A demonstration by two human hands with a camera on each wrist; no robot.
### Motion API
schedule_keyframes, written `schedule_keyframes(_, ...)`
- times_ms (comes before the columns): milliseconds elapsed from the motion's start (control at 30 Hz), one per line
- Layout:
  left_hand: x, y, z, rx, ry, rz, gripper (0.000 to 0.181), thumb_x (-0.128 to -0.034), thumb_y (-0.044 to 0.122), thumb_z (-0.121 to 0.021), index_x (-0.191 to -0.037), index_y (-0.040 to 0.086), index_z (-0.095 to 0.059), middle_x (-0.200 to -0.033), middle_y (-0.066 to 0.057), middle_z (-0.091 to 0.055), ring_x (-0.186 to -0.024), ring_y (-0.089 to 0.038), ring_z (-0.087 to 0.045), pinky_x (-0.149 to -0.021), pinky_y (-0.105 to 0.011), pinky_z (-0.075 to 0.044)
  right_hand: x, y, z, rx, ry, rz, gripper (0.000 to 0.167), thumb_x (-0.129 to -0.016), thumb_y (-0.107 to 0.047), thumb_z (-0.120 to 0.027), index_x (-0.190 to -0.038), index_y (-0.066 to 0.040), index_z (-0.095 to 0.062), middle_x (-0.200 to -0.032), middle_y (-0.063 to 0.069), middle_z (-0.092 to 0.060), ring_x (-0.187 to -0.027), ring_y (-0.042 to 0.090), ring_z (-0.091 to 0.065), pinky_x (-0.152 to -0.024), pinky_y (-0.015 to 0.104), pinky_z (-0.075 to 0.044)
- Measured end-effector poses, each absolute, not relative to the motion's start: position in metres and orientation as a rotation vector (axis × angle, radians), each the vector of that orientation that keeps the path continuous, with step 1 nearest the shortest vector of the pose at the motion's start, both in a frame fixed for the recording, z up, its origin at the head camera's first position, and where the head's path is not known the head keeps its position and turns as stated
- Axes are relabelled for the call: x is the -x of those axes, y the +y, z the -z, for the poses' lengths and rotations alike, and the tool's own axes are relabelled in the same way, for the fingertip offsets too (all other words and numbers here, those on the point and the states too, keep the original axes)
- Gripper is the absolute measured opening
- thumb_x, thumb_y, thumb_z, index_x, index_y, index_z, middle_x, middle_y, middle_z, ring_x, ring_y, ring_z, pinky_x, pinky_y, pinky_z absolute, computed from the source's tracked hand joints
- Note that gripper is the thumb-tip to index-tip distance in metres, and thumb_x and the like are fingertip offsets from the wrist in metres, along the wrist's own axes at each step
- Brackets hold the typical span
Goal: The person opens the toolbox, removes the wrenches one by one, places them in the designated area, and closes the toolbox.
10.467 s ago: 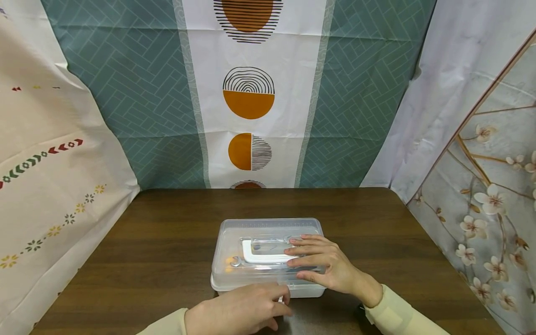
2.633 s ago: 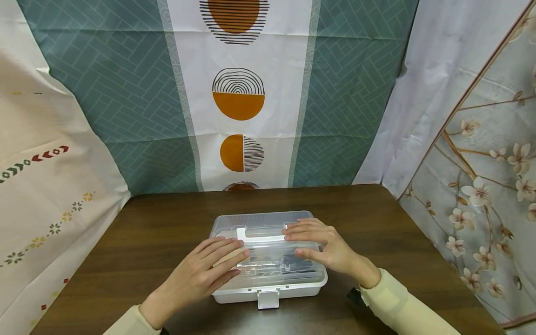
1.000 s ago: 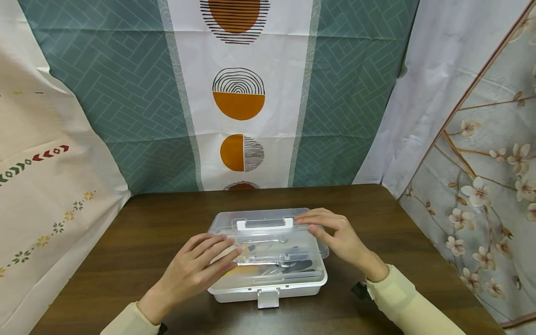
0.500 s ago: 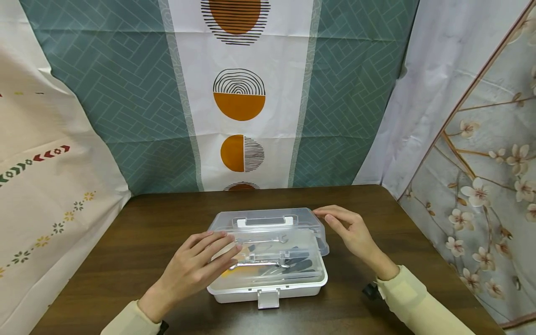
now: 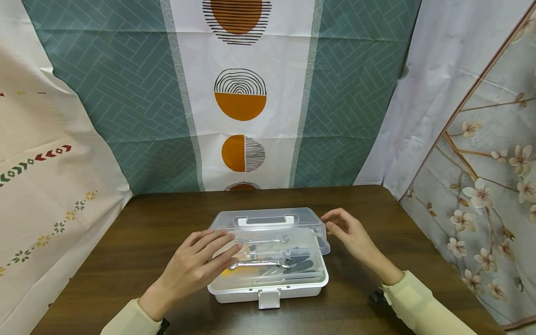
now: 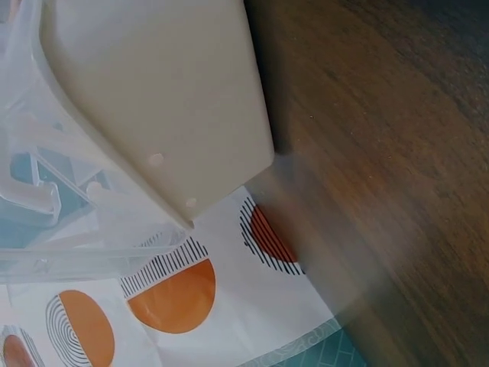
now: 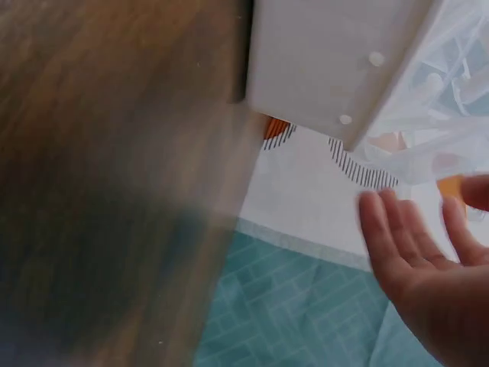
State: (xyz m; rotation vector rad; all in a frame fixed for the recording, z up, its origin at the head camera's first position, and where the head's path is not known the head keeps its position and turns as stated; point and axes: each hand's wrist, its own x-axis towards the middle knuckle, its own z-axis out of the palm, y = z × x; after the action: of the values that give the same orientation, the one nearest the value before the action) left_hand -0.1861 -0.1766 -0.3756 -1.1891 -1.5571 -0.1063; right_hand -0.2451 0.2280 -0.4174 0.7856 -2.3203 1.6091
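Observation:
A white toolbox stands on the table with its clear lid tipped back. The lid carries a white handle, and a latch hangs open at the front. An open-ended wrench lies across the box among dark-handled tools and something yellow; another wrench shape shows behind it. My left hand spreads its straight fingers over the box's left side, its contact unclear. Beside the lid's right end is my right hand, fingers loosely bent, holding nothing. The right wrist view shows its fingers near the lid.
The dark wooden table extends around the box. Behind it hangs a patterned cloth. A cream cloth borders the left side and a floral one the right.
The latch at the front came undone and the lid tipped backward, carrying its handle away from me. My right hand moved off the handle to the lid's right end. Recently my left hand has barely moved.

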Motion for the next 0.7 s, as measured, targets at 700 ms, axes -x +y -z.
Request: schedule_keyframes(700, 0.187, -0.18, 0.379, 1.197, -1.626, 0.116, 0.031, -0.1098, 0.028, -0.055, -0.117, 0.011, -0.079, -0.114, -0.01, -0.076, -0.1, -0.028, -0.073, -0.081, -0.043, -0.057, 0.247, 0.224, 0.445, -0.744, -2.695, -2.001, 0.047, -0.11, -0.02, -0.052, -0.147, 0.009, -0.044, -0.122, 0.023, -0.064, -0.099, 0.024, -0.068, -0.075, 0.044, -0.063)
